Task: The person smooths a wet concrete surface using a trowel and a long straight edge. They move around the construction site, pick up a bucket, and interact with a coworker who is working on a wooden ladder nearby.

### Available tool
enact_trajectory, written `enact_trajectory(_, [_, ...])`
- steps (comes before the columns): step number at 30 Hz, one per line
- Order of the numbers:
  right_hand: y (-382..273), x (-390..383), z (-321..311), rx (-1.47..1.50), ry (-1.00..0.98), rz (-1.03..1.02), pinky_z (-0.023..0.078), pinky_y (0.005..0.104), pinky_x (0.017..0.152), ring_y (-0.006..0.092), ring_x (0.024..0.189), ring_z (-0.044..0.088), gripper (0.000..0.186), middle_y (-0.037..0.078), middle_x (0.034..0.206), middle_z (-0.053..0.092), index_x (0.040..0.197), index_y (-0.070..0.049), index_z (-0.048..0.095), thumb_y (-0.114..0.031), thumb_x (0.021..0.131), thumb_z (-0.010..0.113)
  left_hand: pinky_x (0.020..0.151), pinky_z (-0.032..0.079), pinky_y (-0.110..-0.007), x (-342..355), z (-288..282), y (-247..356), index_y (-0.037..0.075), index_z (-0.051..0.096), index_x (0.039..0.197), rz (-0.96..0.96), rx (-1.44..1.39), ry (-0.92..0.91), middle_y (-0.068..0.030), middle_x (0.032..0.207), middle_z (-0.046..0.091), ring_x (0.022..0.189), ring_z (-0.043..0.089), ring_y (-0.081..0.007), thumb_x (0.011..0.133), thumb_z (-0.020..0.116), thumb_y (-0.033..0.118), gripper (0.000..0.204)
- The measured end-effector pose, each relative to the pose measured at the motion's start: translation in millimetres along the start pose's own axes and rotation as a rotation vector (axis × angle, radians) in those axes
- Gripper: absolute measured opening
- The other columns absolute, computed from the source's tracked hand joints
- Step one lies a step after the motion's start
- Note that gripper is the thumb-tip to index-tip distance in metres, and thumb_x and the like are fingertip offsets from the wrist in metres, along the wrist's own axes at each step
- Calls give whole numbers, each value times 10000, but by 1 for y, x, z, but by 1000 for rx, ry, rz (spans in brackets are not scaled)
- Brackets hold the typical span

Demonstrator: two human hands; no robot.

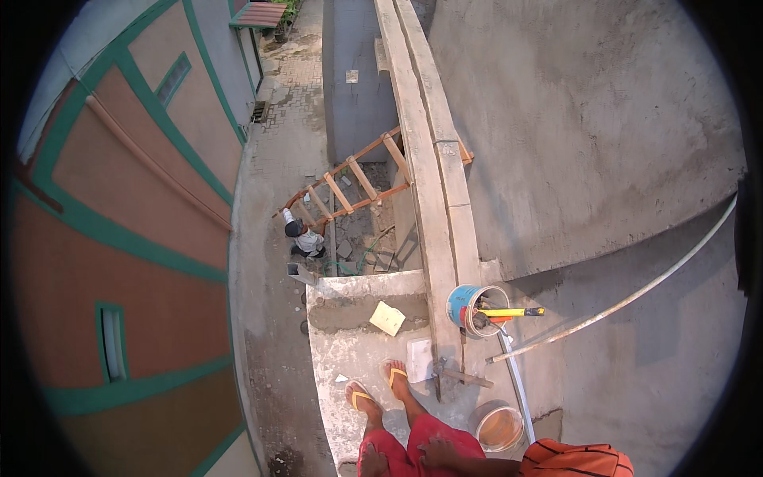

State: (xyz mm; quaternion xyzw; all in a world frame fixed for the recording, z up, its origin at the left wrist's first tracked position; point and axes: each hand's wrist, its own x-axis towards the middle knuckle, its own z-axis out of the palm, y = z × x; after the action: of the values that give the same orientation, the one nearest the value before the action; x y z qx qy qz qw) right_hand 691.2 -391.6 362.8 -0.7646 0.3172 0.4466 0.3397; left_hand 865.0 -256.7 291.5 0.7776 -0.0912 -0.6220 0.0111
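Both my hands lie on my red shorts at the lower edge of the picture. My left hand (373, 461) rests on the left thigh with nothing seen in it. My right hand (439, 452) lies on the right thigh, fingers spread and holding nothing. Nearest to the right hand is a round tub (499, 429) with brownish contents. Farther off, a blue and white bucket (461, 305) holds tools, among them one with a yellow handle (517, 312). Past my sandalled feet are a white flat piece (420, 360) and a cream block (387, 318).
I am high up on a concrete ledge (338, 358). Two long planks (421, 119) run away from it beside a grey plastered wall (588, 119). Below, a person (305, 238) is at a wooden ladder (362, 179). A pale pole (636, 298) curves along the right.
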Motion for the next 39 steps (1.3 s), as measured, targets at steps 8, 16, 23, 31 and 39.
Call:
enact_trajectory(8, [-11, -6, -13, 51, 22, 25, 327, 574, 1030, 418, 1287, 397, 519, 210, 1359, 449, 1318, -243, 533, -454, 844, 540, 1027, 349, -572, -22, -7, -4, 120, 173, 1491, 0, -18, -20, -352, 1421, 306, 1254, 402, -525, 882, 482, 357, 723])
enact_trajectory(16, [-8, -10, -17, 105, -26, 42, 305, 572, 1046, 416, 1316, 361, 530, 211, 1397, 410, 1336, -242, 515, -444, 847, 539, 1051, 331, -552, -28, -9, 10, 77, 182, 1482, -30, 2, -28, -355, 1413, 319, 1253, 397, -530, 880, 474, 331, 716])
enact_trajectory(23, [-13, -11, -50, 194, 84, -41, 279, 553, 1081, 419, 1354, 316, 520, 226, 1459, 347, 1339, -211, 511, -411, 860, 540, 1066, 339, -462, 4, 4, -31, -1, 204, 1460, 203, -204, -8, -346, 1367, 399, 1259, 422, -474, 885, 524, 333, 738])
enact_trajectory(31, [28, 11, -93, 426, 217, -144, 402, 441, 1010, 356, 1187, 528, 450, 206, 1263, 563, 1273, -116, 555, -311, 867, 567, 763, 490, -394, 10, -96, -18, 113, 240, 1482, -145, -749, -62, -138, 1194, 582, 965, 585, -228, 927, 513, 358, 665])
enact_trajectory(39, [80, -5, -145, 677, 272, 98, 467, 394, 919, 331, 1042, 615, 472, 198, 1127, 641, 1232, -64, 585, -337, 847, 595, 662, 486, -297, -8, -155, 35, 46, 419, 1386, -46, -572, -37, -148, 1173, 623, 968, 630, -233, 904, 556, 260, 545])
